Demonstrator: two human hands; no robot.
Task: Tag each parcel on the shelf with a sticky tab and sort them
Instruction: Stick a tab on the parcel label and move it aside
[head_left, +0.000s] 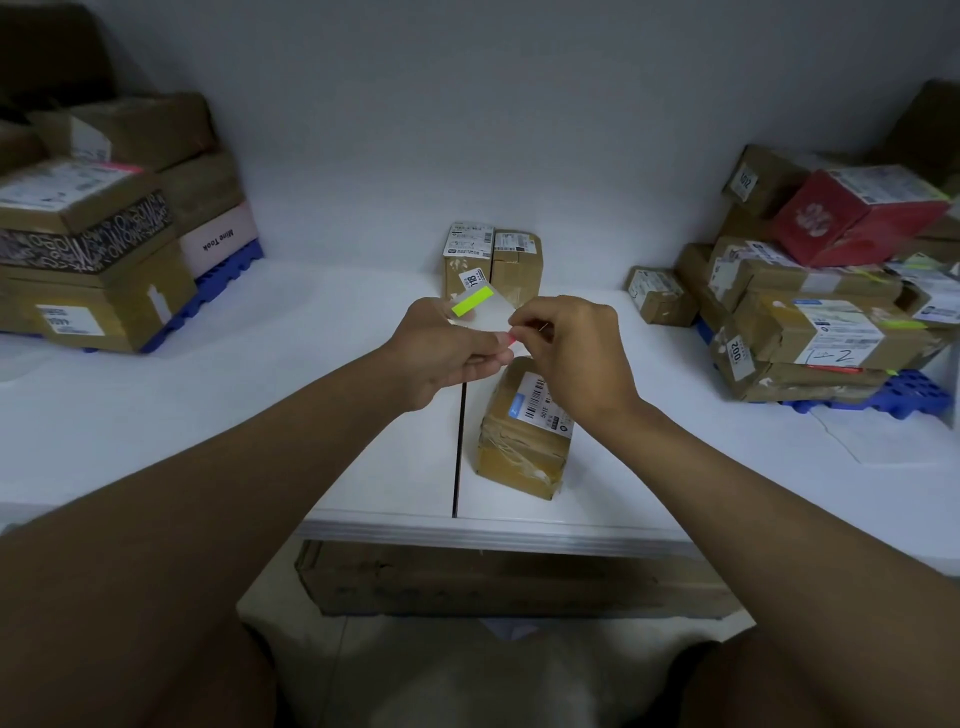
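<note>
**boxguy:** ok big stuff first. white shelf (218, 364) runs the whole width, with a dark seam down the middle. Left side has a stack of brown parcels (98, 244) on a blue pallet (228, 270), one pink box in there too. Right side, another heap of parcels (810, 312) with a red box (857, 218) on top, also on a blue pallet (904, 389).

**tabs4days:** and the middle?

**boxguy:** two small brown parcels (491, 262) standing upright side by side at the back, touching. Closer in, one taped brown parcel (524, 431) lies just right of the seam, barcode label facing up.

**tabs4days:** hands?

**boxguy:** both up above that near parcel. Left hand (441, 353) has fingers curled, pinching a clear sheet of sticky tabs (480, 312), a neon green tab showing on it. Right hand (571, 353) has thumb and forefinger pressed together on a small pink tab (511, 339) at the sheet's edge.

**tabs4days:** tab off the sheet?

**boxguy:** can't tell, too small.
</note>
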